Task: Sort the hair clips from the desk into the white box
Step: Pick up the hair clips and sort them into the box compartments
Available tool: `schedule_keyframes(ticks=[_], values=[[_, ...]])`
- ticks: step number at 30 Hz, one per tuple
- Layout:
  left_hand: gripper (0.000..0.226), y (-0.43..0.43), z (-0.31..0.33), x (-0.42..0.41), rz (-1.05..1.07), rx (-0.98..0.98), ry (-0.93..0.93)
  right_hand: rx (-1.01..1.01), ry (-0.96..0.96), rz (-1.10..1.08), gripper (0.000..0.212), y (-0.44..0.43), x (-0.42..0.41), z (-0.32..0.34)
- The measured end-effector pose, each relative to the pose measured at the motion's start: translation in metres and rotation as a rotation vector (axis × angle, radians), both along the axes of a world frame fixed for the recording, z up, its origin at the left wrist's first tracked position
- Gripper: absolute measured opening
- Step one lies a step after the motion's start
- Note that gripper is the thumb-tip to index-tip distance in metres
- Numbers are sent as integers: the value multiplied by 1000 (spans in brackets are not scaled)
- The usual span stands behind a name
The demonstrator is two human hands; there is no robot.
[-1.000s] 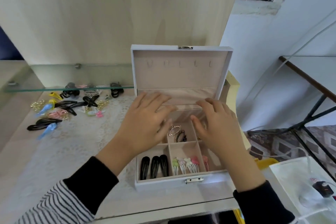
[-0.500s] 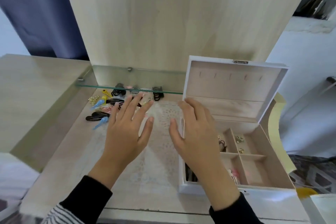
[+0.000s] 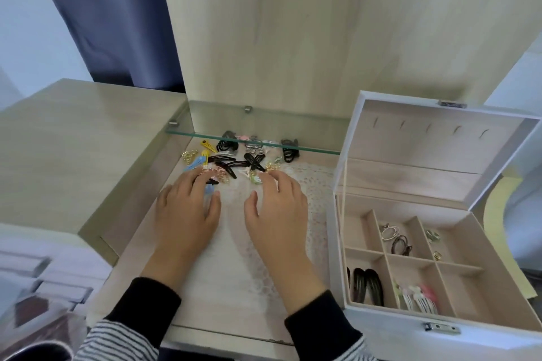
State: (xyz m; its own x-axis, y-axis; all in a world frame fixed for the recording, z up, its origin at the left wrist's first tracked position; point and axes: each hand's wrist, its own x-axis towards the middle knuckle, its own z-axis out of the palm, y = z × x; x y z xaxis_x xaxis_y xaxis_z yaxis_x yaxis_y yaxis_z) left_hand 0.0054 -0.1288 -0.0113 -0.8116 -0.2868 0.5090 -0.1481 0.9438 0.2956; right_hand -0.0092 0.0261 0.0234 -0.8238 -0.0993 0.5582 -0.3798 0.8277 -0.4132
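A pile of hair clips (image 3: 234,163), black, yellow, blue, pink and gold, lies at the back of the desk under a glass shelf. My left hand (image 3: 187,208) reaches into the pile's left side, fingers spread over blue and pink clips. My right hand (image 3: 277,208) hovers at the pile's right side, fingertips near a green clip (image 3: 255,179) and a gold one. Neither hand visibly holds anything. The white box (image 3: 381,331) stands open on the right, with black clips (image 3: 366,286) and pastel clips (image 3: 416,297) in its front compartments and rings behind them.
A glass shelf (image 3: 252,142) juts over the back of the pile. A white lace mat (image 3: 302,184) covers the desk under my hands. The raised box lid (image 3: 440,138) stands at the right. A wooden panel rises behind, and a higher wooden top sits at the left.
The view swung left. Both hands left the box, crossed the mat and now reach the clip pile at the back of the desk.
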Motion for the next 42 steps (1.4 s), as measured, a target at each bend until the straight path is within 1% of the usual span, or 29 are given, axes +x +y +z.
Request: schedule_keyframes(ticks=[3, 6, 8, 12, 14, 16, 19, 23, 27, 30, 32, 34, 39, 42], values=[[42, -4, -6, 2, 54, 27, -12, 20, -70, -75, 33, -10, -17, -14], [41, -4, -9, 1, 83, 41, -5, 38, -120, -124, 36, -11, -30, -28], [39, -6, -10, 1, 93, 57, -5, 41, -148, -122, 37, -8, -32, -36], [37, -10, -16, -1, 64, 65, 6, -30, -197, -133, 37, -5, -34, -41], [32, -11, -18, -1, 46, 75, 15, -18, -234, -133, 43, -5, -36, -41], [26, -12, -18, -1, 42, 104, 19, -8, -247, -131, 43, -5, -37, -42], [22, -12, -16, 0, 28, 156, 22, -21, -227, -134, 41, -5, -37, -42], [17, -12, -14, 1, 12, 256, 34, 15, -216, -183, 40, -10, -39, -40], [15, -12, -13, 2, 4, 295, 19, 35, -198, -253, 30, -16, -45, -37], [10, -10, -11, 4, 0, 309, 30, 40, -189, -270, 24, -16, -47, -38], [8, -8, -8, 5, -1, 331, 35, 36, -167, -288, 17, -16, -47, -39], [10, -8, -6, 6, -16, 359, 39, 29, -133, -306, 10, -16, -48, -40], [22, -8, -7, 6, -80, 375, 51, 16, -86, -299, 11, -15, -47, -40], [22, -10, -7, 6, -129, 363, 84, -4, -92, -279, 9, -16, -44, -37]])
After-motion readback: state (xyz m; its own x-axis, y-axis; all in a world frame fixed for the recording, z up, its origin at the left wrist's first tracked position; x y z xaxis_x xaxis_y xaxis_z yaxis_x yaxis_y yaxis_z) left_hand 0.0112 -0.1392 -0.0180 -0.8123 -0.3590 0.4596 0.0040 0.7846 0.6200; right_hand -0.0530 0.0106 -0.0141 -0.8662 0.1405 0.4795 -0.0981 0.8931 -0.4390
